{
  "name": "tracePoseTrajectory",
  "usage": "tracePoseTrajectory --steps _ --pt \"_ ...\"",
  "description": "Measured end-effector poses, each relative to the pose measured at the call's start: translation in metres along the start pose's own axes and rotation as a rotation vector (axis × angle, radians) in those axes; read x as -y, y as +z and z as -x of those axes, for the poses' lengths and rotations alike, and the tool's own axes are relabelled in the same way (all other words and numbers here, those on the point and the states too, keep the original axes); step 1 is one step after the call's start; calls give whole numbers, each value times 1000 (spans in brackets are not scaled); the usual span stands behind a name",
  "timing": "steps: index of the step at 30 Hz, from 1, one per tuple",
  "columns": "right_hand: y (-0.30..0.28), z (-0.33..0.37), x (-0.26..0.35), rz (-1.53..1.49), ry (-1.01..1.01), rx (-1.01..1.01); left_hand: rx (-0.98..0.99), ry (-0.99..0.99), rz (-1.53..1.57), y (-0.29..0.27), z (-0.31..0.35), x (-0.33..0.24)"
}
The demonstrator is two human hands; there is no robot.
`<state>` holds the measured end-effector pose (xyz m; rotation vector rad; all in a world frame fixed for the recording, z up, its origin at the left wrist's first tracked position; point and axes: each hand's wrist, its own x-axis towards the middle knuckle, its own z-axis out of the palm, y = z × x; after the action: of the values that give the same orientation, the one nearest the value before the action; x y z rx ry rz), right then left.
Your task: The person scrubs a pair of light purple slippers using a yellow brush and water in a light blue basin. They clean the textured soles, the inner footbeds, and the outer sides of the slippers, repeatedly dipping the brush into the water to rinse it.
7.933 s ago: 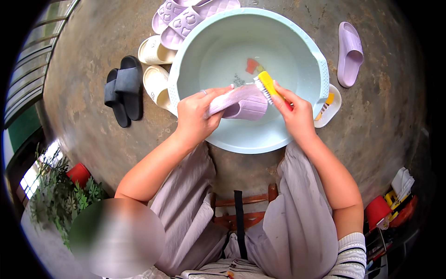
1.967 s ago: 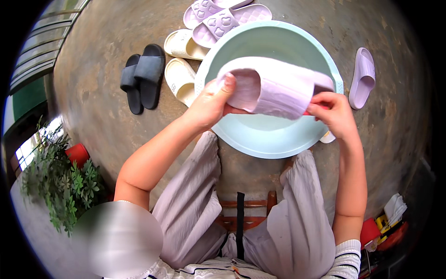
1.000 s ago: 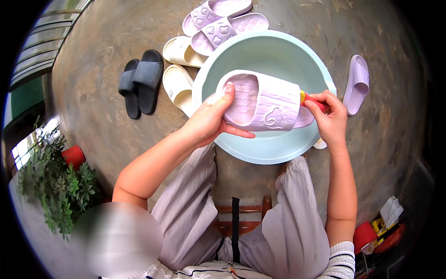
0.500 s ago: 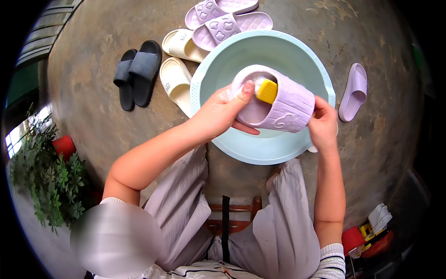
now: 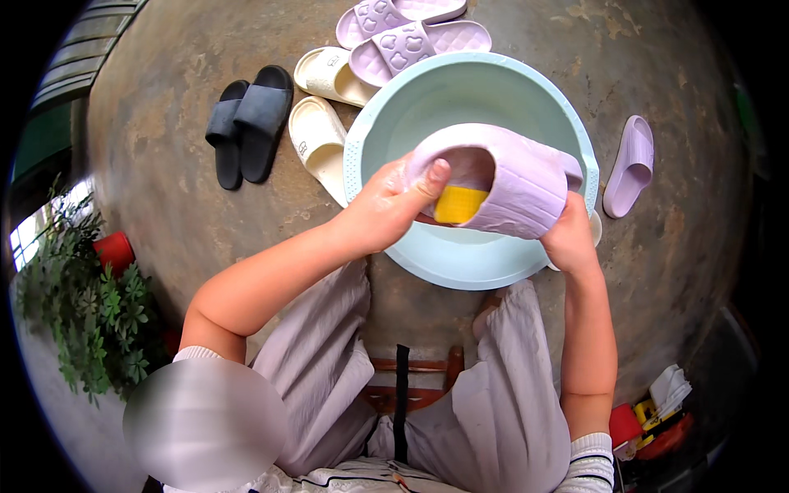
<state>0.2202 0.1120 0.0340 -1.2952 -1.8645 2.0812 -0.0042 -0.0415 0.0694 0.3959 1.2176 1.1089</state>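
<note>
Over one basin (image 5: 460, 267), left hand (image 5: 385, 209) grips one lilac slipper (image 5: 524, 193); right hand (image 5: 573, 237) holds one brush (image 5: 460, 205) through it.

We have shifted the yellow brush head (image 5: 460, 205) to the near side of the lilac slipper (image 5: 523, 193)'s opening. Our right hand (image 5: 570, 237) sits lower, and the slipper's toe end has come into sight.

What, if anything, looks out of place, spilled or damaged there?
I see no clear spill or damage. Mildly odd: a lone slipper lies right of the basin, while the black pair and cream pair lie left of it. Its likely mate is the lilac slipper in the left hand.
</note>
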Motion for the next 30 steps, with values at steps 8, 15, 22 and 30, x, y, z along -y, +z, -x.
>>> tracePoseTrajectory --steps 8,15,22,30 --pt "-13 4 2 22 73 -1 5 -52 -87 -10 0 2" --pt "-28 10 -1 266 -198 -264 -91 -16 299 -39 -1 2" --pt "-34 18 13 146 -380 -205 26 53 231 -81 -6 14" --pt "13 9 17 -482 -93 -178 61 189 136 -40 -34 21"
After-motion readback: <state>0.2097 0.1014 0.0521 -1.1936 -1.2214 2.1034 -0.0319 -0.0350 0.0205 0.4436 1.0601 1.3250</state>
